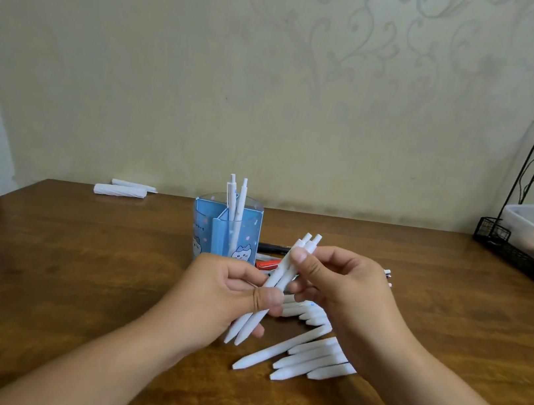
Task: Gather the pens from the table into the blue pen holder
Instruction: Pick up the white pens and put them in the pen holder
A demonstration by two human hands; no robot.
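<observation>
Both left hand (231,295) and right hand (333,281) gripping white pens (276,281), blue pen holder (224,234) lettering illegible

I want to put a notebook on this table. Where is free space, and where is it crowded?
Bare wood lies left of the blue pen holder, toward the folded white papers, and right of the hands, before the black wire rack. It is crowded in the centre: loose white pens lie under the hands.
</observation>
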